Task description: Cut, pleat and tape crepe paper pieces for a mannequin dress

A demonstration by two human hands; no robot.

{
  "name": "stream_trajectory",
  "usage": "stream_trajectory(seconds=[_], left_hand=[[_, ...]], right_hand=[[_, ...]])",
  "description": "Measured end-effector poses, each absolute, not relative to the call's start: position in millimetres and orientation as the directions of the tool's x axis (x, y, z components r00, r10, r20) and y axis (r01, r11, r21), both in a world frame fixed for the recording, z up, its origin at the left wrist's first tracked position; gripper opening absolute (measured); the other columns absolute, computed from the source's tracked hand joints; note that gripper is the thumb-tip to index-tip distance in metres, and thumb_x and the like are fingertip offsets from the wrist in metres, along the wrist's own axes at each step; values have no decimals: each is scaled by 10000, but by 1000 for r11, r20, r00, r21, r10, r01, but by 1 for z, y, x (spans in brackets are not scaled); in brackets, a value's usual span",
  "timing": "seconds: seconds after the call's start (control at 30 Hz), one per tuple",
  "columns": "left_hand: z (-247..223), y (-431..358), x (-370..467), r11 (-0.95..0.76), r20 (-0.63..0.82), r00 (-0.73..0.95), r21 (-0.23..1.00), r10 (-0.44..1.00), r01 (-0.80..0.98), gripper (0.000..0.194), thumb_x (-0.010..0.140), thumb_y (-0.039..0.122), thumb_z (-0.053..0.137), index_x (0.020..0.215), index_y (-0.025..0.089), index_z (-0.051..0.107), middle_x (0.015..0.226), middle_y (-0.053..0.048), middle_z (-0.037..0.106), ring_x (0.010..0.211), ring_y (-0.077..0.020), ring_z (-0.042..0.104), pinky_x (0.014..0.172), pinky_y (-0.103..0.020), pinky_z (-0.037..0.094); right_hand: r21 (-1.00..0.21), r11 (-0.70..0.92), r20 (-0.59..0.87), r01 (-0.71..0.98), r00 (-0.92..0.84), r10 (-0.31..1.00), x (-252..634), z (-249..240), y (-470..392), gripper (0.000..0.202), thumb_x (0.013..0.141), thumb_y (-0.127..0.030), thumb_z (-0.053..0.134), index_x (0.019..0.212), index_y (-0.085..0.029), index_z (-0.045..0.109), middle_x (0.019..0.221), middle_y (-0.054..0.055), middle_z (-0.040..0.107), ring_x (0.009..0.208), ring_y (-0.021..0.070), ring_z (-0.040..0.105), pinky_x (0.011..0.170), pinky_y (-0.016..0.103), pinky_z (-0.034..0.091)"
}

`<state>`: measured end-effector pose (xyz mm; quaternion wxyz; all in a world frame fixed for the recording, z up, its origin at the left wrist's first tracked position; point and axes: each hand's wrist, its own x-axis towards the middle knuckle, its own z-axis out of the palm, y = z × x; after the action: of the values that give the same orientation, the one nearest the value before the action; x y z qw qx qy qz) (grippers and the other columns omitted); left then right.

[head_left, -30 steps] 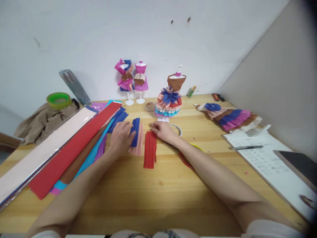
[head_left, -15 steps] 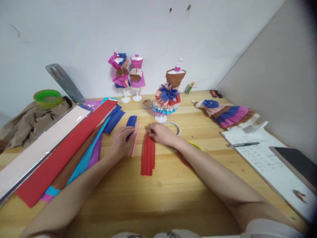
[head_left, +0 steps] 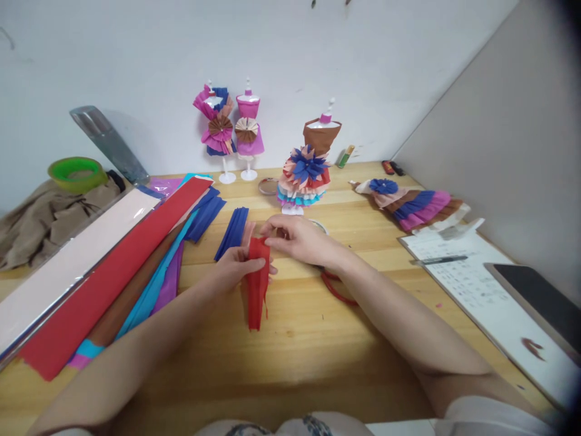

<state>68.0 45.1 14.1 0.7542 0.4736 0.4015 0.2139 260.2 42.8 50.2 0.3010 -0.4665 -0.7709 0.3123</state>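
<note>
Presently, at centre frame above the wooden table (head_left: 318, 339), both hands were closed on one red pleated crepe strip (head_left: 256, 284). The left hand (head_left: 238, 269) pinched it at mid-length between thumb and fingers; the right hand (head_left: 297, 237) gripped its upper end, fingers curled tight. The strip hung tilted, lower end touching or just over the table; which, I could not tell.

Judged step: gathering the pleats into a bunch. The next move would call for a firm pinch at the top so the folds do not spring open.

A blue pleated strip (head_left: 232, 233) lay just left of the hands, long crepe sheets (head_left: 109, 278) at the left of the frame.

Hard to make out: a pink piece behind the left hand, mostly hidden; a tape ring and red hoop (head_left: 334, 289) under the right forearm, largely covered.
</note>
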Motion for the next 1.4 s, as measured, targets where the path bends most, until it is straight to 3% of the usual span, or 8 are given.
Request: stream_trajectory(seconds=[0.23,0.53,0.7,0.87,0.97,1.1,1.23,1.4], left_hand=[[17,52,67,505,-319,575,841,753,-194,304,708,347,727,930,146,678,865,-95,735,589,-141,636,451,-216,405],[-4,55,68,-135,-70,636,954,768,267,279,782,336,599,908,126,731,762,-29,688,697,-163,613,626,-251,463],[-2,68,56,-500,289,415,606,863,619,275,803,305,614,1012,141,684,1027,-116,676,966,-248,625,834,-352,496],[-2,86,43,-358,171,320,290,932,888,281,827,231,568,1088,159,644,1068,-125,651,999,-273,614,803,-359,490],[-8,96,37,-296,164,254,332,953,896,338,810,127,509,1117,162,645,1015,-105,669,941,-244,624,775,-331,474],[-15,107,31,-260,207,170,567,963,781,400,740,90,521,1105,143,675,754,-33,647,737,-187,600,710,-289,450],[-21,114,30,-47,31,46,917,998,397,401,656,110,565,1032,120,704,653,6,608,595,-133,541,570,-231,412],[-18,109,35,129,-149,104,976,983,178,413,652,196,581,1035,102,706,625,0,630,436,-82,455,428,-197,331]], right_hand=[[-847,170,-93,504,-456,885,263,38,49,279,896,-339,476,700,-162,566,624,-16,572,559,107,535,560,227,378],[-893,73,-60,443,-279,959,261,0,64,220,751,-317,566,586,-180,516,513,-44,514,482,97,433,493,226,321],[-766,12,-15,642,-37,999,270,-1,73,240,799,-256,530,569,-190,510,492,-20,552,495,125,503,516,238,358],[-613,-18,24,790,41,999,272,-1,75,103,804,-188,581,833,-148,671,759,79,702,724,199,633,673,289,440],[-559,41,112,828,26,993,270,-5,74,360,791,-156,613,1150,-136,637,1046,135,706,953,241,647,831,337,472],[-550,191,245,813,-62,968,268,-7,73,389,775,-126,612,1162,-145,641,1184,148,651,1087,260,606,957,399,452],[-786,168,70,594,-185,980,258,-5,64,335,790,-136,582,1115,-154,664,990,90,689,805,187,660,745,333,533],[-978,-105,-171,181,-403,899,239,-10,48,566,770,-205,645,1325,-210,538,992,53,642,621,107,631,491,219,496]])
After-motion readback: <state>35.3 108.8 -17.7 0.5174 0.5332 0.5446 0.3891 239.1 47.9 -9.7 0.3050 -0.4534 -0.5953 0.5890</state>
